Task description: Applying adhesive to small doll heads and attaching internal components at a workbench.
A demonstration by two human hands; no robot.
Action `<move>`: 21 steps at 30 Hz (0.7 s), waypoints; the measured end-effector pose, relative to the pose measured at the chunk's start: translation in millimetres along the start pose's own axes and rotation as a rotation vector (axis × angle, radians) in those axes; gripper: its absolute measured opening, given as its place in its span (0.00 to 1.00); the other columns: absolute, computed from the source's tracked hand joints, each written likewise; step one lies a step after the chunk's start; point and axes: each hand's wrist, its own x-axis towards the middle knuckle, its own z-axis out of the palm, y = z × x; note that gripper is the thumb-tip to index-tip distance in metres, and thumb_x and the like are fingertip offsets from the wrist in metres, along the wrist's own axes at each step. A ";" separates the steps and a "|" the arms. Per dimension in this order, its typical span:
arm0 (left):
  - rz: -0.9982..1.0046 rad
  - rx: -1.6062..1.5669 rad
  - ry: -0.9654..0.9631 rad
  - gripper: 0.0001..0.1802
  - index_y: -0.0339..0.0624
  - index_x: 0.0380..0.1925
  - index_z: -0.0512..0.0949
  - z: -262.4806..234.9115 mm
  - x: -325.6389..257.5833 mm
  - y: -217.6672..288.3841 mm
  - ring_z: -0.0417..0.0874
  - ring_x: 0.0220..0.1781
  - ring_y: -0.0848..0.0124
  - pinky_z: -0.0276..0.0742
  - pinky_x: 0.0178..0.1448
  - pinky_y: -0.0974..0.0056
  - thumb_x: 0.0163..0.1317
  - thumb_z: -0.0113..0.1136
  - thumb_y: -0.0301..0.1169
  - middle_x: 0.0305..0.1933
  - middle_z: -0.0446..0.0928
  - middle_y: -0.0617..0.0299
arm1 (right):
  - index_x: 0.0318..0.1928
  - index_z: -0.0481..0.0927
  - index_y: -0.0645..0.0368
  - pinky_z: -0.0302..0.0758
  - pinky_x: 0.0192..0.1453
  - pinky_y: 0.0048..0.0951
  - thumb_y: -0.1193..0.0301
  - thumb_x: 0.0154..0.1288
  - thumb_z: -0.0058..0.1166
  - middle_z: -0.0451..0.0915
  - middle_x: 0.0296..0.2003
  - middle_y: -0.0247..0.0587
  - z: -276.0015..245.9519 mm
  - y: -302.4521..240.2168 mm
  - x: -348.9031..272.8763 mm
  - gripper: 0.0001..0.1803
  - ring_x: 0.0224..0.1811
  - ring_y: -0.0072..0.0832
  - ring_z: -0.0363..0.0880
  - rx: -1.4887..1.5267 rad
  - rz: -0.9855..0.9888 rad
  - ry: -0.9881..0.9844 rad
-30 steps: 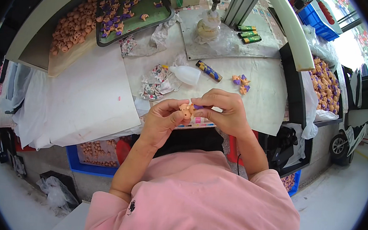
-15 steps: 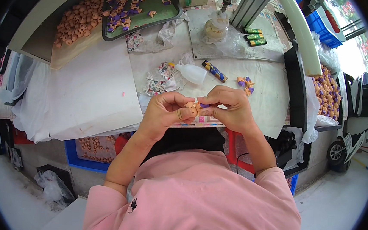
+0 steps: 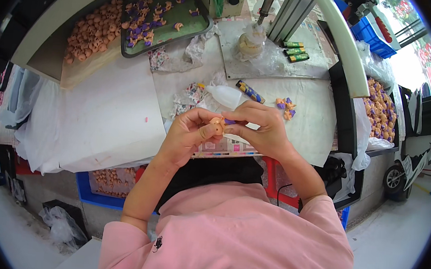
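**Small figure pinched between both hands**

The left hand (image 3: 187, 135) pinches a small orange figure (image 3: 217, 126) above the table's near edge; the right hand (image 3: 261, 130) presses a purple piece (image 3: 229, 121) against it from the right (its long axis too small to tell). Beyond, on the white table (image 3: 110, 116), lie a squeeze bottle (image 3: 226, 96) and a green parts tray (image 3: 183, 23).

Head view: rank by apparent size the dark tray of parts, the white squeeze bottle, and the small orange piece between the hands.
1. dark tray, largest, although farthest away.
2. white squeeze bottle, mid-sized and partly hidden by the right hand.
3. small orange piece, smallest, pinched between the right hand and left hand.
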 end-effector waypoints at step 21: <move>0.106 -0.194 0.059 0.15 0.37 0.53 0.72 -0.2 -4.6 32.4 0.81 0.48 0.70 0.80 0.54 0.67 0.67 0.53 0.26 0.49 0.77 0.57 | 0.42 0.82 0.58 0.73 0.32 0.30 0.66 0.62 0.57 0.81 0.25 0.45 -171.1 -47.5 172.7 0.11 0.26 0.30 0.79 -0.925 -0.352 0.934</move>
